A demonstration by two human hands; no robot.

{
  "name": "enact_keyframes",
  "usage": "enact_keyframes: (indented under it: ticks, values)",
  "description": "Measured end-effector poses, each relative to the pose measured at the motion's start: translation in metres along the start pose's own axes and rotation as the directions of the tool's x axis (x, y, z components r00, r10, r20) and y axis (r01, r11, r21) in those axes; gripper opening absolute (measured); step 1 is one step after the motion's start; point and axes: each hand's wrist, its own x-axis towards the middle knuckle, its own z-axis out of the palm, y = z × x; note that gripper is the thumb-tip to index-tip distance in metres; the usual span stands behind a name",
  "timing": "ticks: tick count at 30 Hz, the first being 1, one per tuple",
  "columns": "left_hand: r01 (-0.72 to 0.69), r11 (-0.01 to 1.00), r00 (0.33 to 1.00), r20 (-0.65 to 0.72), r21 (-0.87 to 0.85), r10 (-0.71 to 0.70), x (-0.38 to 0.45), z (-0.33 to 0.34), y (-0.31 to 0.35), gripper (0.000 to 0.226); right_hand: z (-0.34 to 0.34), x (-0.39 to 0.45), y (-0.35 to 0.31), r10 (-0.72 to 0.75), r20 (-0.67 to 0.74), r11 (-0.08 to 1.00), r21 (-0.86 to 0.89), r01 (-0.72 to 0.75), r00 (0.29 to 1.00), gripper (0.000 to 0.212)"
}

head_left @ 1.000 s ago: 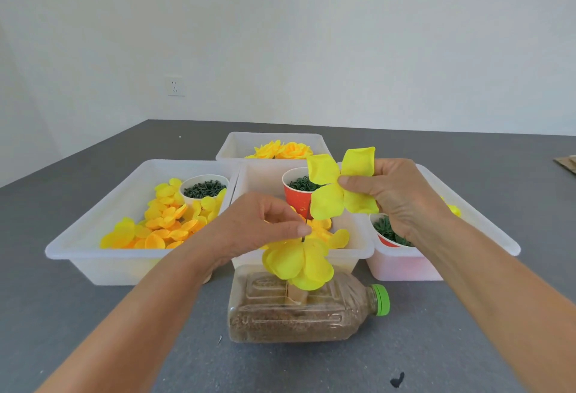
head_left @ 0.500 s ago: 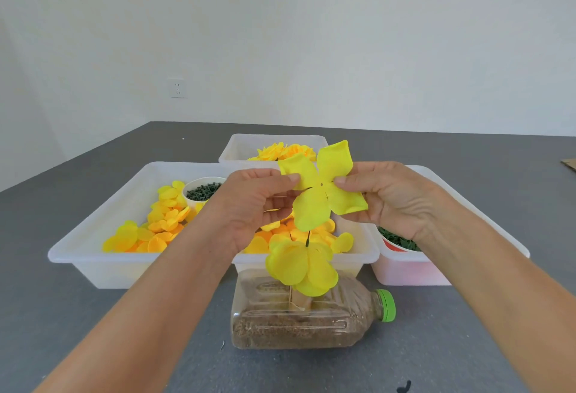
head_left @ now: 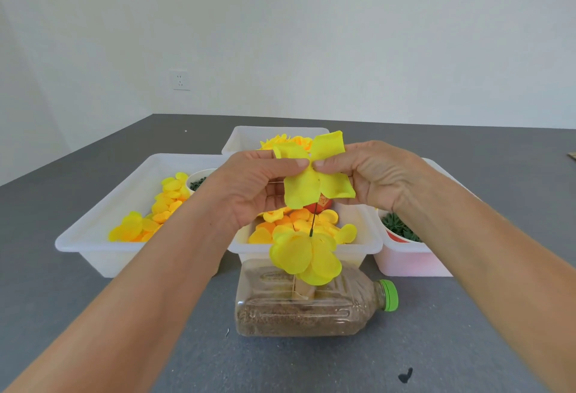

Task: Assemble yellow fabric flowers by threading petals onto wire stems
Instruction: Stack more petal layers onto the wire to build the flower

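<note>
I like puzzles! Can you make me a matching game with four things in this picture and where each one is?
Things:
1. four-petal piece
2. bottle
3. bottle cap
4. wall socket

Places or states:
A. green, pointing to the right
B. on the white wall, far behind the tubs
C. pinched by the left hand and the right hand over the wire stem
D. lying on its side on the grey table, filled with brown grains

Pairs: 1-C, 2-D, 3-A, 4-B
</note>
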Motion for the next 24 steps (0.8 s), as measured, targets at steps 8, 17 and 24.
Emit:
enact_keyframes:
  ticks: [8,17,24]
  values:
    - [0.063,0.997,0.997,-0.034,-0.033,-0.064,-0.004,-0.002,-0.009,0.011,-0.007,-0.001,0.008,0.119,0.053,0.982,-0.151,-0.109,0.992,0.007]
    - [0.152,0.987,0.988,-0.046,0.043,-0.15,-0.005,-0.003,-0.012,0.001,-0.008,0.0,0.009,0.132,0.034,0.979,-0.163,-0.125,0.991,0.008]
    - [0.152,0.977,0.988,-0.04,0.147,-0.148,-0.006,-0.002,-0.012,0.003,-0.007,0.004,0.009,0.087,0.0,0.968,-0.236,-0.084,0.996,0.033]
